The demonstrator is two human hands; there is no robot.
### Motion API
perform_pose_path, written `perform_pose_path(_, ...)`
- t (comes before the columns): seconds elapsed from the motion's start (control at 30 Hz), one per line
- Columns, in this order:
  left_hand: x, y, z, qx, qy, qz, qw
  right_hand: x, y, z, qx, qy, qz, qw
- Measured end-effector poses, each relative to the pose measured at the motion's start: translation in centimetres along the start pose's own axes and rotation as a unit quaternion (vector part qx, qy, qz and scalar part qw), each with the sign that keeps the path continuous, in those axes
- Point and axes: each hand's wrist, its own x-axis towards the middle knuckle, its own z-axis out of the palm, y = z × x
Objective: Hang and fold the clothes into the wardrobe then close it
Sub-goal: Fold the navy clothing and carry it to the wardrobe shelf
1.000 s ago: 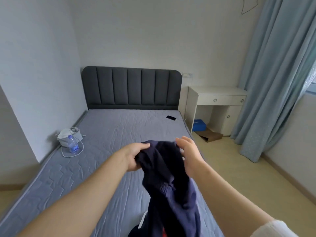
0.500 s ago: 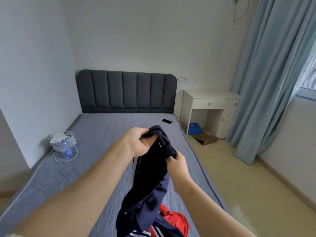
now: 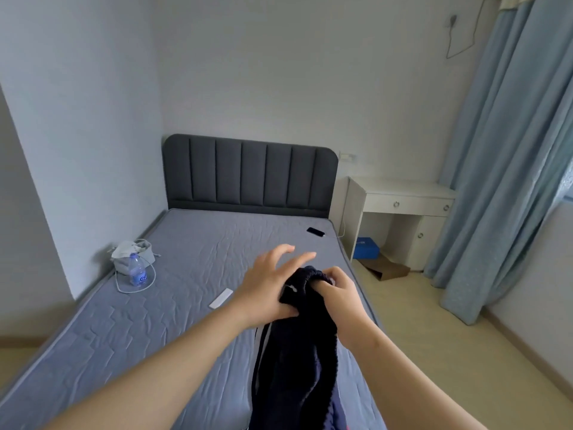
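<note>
A dark navy garment hangs in front of me over the grey bed, with a light stripe down its left edge. My right hand grips its bunched elastic top edge from the right. My left hand is beside it on the left, fingers straight and spread toward the headboard, thumb resting against the cloth. The garment's lower part runs out of the frame at the bottom. No wardrobe is in view.
On the mattress lie a water bottle by a white bag with a cable, a white strip and a phone. A white desk and blue curtain stand at the right, with boxes on the floor.
My left hand has let go of the garment's top and spread its fingers. My right hand has moved up to grip the top edge. The red clothing below is out of view.
</note>
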Motion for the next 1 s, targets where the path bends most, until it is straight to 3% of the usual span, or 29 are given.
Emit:
perform_pose_path(0.07, 0.2, 0.1, 0.4, -0.011, 0.019, 0.031, 0.999, -0.2, 0.0, -0.2, -0.006, -0.01, -0.003, 1.0)
perform_pose_path(0.17, 0.6, -0.1, -0.2, -0.161, 0.028, -0.061, 0.985, -0.5, -0.2, -0.7, 0.026, -0.041, 0.012, 0.999)
perform_pose_path(0.37, 1.9, 0.4, -1.2, -0.267, 0.04, -0.165, 0.949, -1.0, 0.6, -0.5, 0.028, -0.107, -0.007, 0.994)
perform_pose_path(0.4, 2.2, 0.6, -1.6, -0.316, 0.058, -0.195, 0.927, -1.0, 0.9, -0.6, -0.002, -0.115, -0.014, 0.993)
perform_pose_path(0.5, 2.7, 0.7, -3.7, -0.513, 0.072, -0.266, 0.813, -1.0, 1.8, -0.9, -0.175, -0.103, -0.004, 0.979)
perform_pose_path(0.57, 2.9, 0.3, -5.4, -0.552, 0.076, -0.275, 0.784, -0.7, 2.1, -1.1, -0.229, -0.062, 0.009, 0.971)
perform_pose_path(0.8, 5.0, -0.7, -11.8, -0.552, 0.202, -0.259, 0.766, 2.2, -3.4, -1.5, -0.339, -0.004, -0.028, 0.94)
perform_pose_path(1.0, 6.4, 0.1, -19.7, -0.38, 0.322, -0.172, 0.85, 3.2, -14.5, -1.4, -0.362, 0.112, -0.152, 0.913)
